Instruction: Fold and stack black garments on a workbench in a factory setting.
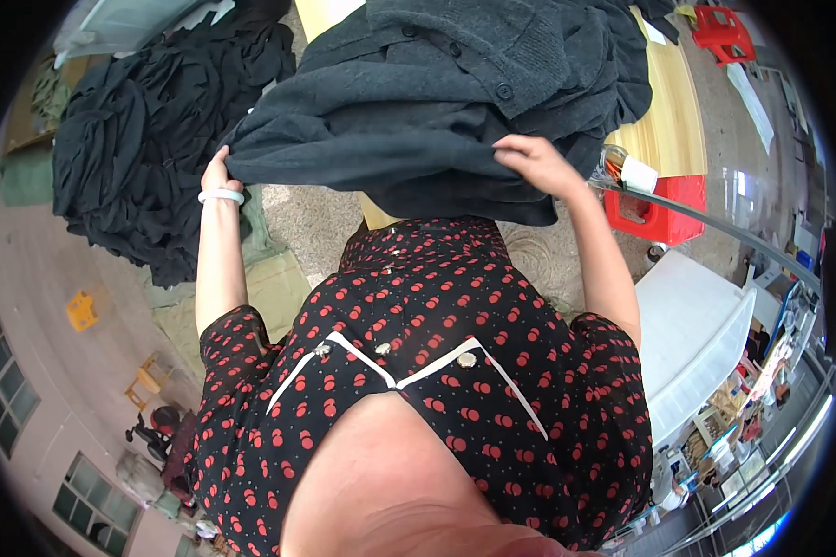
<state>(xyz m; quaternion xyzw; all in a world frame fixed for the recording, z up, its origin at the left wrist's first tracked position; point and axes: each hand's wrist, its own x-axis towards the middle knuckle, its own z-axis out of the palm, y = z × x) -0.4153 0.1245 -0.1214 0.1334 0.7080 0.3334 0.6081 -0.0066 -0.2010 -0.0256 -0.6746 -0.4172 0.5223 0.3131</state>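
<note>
A dark charcoal knit cardigan (390, 153) with dark buttons lies across the front of the wooden table, its near edge hanging over towards me. My left hand (215, 176), with a pale bangle on the wrist, is closed on the cardigan's left corner and holds that side out taut. Over on the right, my right hand (537, 165) is closed on a fold of the same dark cloth, its fingertips pointing left. Part of its grip is hidden by the fabric. More dark knit cloth lies under and behind the held piece.
A large heap of dark garments (149, 148) sits on the left. A red plastic stool (673, 209) stands by the table (673, 102) at right, with a white cup (638, 174) near it. A white bin (687, 325) and another red stool (723, 35) are farther right.
</note>
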